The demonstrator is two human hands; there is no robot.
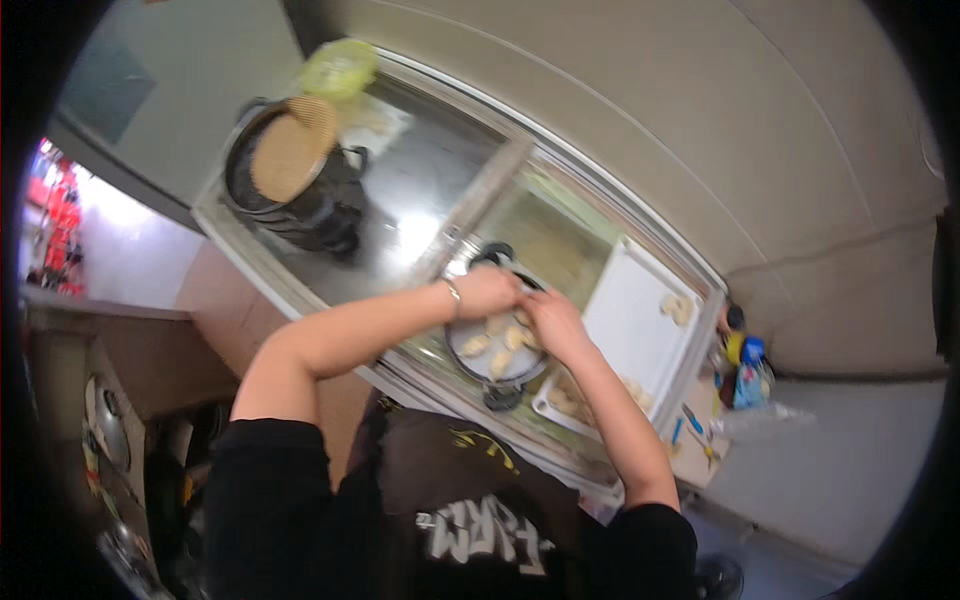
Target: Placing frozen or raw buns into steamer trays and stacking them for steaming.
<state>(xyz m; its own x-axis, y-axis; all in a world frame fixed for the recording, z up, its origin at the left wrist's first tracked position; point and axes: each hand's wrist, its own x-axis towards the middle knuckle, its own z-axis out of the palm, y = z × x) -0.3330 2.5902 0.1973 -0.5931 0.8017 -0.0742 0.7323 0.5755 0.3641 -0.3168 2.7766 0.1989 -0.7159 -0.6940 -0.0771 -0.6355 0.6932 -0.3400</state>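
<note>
A dark-rimmed round pan (480,373) with black side handles stands before me, its pale base holding several pale, dumpling-like dough pieces (514,337). Over its far side, the fingertips of both hands meet. My left hand (487,291), with a bracelet at the wrist, reaches in from the left. From the right comes my right hand (556,324), its fingers bent towards the left ones. Whatever may be between the fingertips is hidden and blurred. Close to my right forearm lies a white rectangular tray (626,322), with similar dough pieces (677,308) at its far right corner and more at its near end.
On the left of the glass-topped counter (416,225) stands a tall dark pot (244,169) with a tan ribbed lid (289,154) tilted over it. Behind is a yellow-green plastic basket (339,69). Pliers (709,450) and small bottles (752,382) lie beyond the right end.
</note>
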